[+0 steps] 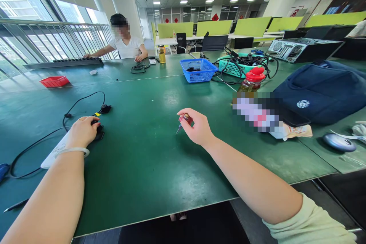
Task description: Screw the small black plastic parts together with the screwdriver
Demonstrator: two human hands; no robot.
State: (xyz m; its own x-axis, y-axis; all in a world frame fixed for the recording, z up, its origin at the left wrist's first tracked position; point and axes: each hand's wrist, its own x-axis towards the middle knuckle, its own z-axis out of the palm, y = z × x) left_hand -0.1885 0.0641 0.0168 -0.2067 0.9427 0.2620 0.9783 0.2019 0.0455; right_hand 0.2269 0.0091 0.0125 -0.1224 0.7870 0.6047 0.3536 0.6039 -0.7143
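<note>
My right hand [197,126] is closed around a small screwdriver [186,117] with a reddish-brown handle. Its metal shaft slants down to the left, with the tip close to the green table top. On the left, my left hand [83,131] curls its fingers over a small black piece [100,133] that lies on the table. The fingers partly cover that piece, so its exact kind is unclear. Just beyond them lies a black cable connector [106,109]. A flat white object [55,151] shows beneath my left wrist, and a black cable [31,144] loops around it.
A red tray [54,81] is at the far left. Blue basket [198,71] and green basket [233,68] hold dark parts and cables. A red-lidded bottle [253,80], dark blue bag [323,91] and mouse [339,142] stand right. Another person [127,44] sits across the table [137,183].
</note>
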